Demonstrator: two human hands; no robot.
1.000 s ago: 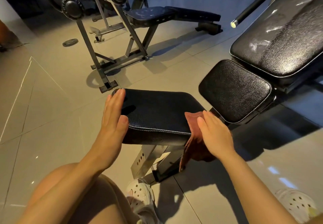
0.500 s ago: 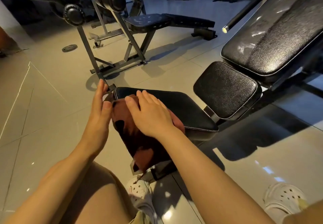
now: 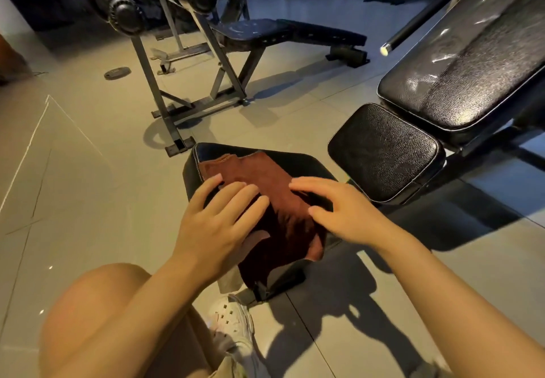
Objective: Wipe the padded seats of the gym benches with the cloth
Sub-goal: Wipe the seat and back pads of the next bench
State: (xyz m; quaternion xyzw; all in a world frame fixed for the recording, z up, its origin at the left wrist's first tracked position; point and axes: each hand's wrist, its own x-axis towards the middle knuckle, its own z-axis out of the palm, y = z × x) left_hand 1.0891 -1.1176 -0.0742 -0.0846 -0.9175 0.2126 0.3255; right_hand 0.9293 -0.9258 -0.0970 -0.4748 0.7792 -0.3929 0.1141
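Two hands lie on a brown cloth [image 3: 265, 183] that is spread over a small black padded seat [image 3: 309, 165]. The left hand [image 3: 218, 218] rests flat on the near left part of the cloth, its fingers [image 3: 236, 197] straight and spread. The right hand [image 3: 345, 209] rests on the right part, fingers a little bent and pressing down, not gripping. The near end of the cloth hangs down over the front edge of the seat. Just to the right is a second black seat pad [image 3: 383, 150], and behind it a long, tilted back pad [image 3: 472, 65]. Farther back on the grey tile floor [image 3: 88, 171] stands another bench [image 3: 283, 34]. A white shoe [image 3: 233, 318] shows near the seat's foot.
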